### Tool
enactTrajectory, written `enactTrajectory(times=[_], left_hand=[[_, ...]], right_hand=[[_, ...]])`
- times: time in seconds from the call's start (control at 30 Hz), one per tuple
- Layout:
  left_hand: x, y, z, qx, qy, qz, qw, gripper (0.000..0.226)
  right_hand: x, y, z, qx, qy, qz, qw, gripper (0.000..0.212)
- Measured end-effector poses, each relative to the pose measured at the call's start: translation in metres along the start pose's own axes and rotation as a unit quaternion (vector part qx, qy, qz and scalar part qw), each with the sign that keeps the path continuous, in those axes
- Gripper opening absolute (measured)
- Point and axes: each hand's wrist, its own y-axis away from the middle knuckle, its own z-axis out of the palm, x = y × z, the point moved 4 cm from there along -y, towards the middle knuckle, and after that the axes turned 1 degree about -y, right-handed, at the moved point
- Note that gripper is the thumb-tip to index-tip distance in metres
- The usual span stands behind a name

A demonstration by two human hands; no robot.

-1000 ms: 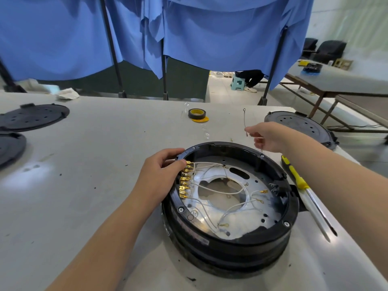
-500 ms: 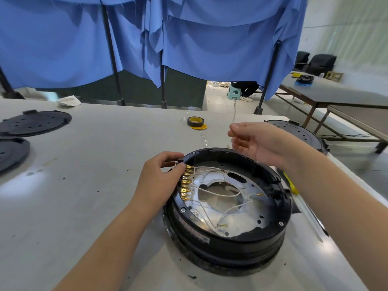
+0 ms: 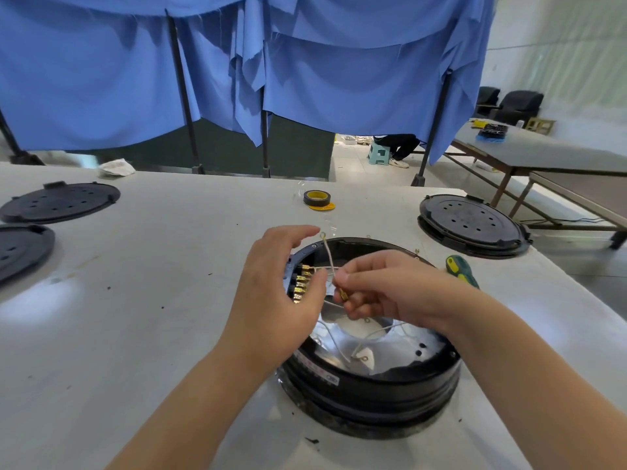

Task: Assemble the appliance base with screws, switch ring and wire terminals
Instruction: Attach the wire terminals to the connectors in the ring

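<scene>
The round black appliance base (image 3: 369,385) stands on the white table in front of me, its shiny metal plate and thin white wires showing inside. A row of brass terminals (image 3: 300,283) lines its left inner rim. My right hand (image 3: 383,286) pinches a loose white wire (image 3: 328,254) near its brass end, just right of that row; the wire's ring end sticks up above the rim. My left hand (image 3: 278,286) hovers over the left rim with fingers spread, its thumb beside the terminals, holding nothing.
A green-and-yellow screwdriver (image 3: 461,269) lies right of the base. A roll of dark and yellow tape (image 3: 317,198) sits behind it. Black round covers lie at the far right (image 3: 471,225) and at the left (image 3: 61,201) (image 3: 20,249). Blue curtains hang behind the table.
My right hand has carried the loose wire from behind the base down to the terminal row. My left hand has lifted off the rim and spread its fingers. The camera has moved closer.
</scene>
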Motion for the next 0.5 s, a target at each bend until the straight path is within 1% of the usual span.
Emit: enactTrajectory(times=[0.07,0.17,0.3,0.4,0.5], left_hand=[[0.008,0.001,0.003,-0.015,-0.035,0.054,0.998,0.038],[0.013,0.004,0.008,-0.045,-0.075,0.106,0.990,0.020],[0.010,0.005,0.010,-0.089,-0.080,0.097,0.988,0.019],[0.008,0.004,0.010,-0.106,-0.082,0.087,0.987,0.019],[0.008,0.004,0.009,-0.113,-0.078,0.064,0.988,0.017]], right_hand=[[0.005,0.001,0.001,-0.012,0.013,0.004,1.000,0.012],[0.009,0.002,-0.001,-0.016,0.013,0.001,1.000,0.012],[0.011,0.002,-0.005,0.001,0.012,-0.036,0.999,0.009],[0.013,0.004,-0.007,0.014,0.007,-0.059,0.998,0.013],[0.013,0.008,-0.006,0.008,0.022,-0.071,0.997,0.022]])
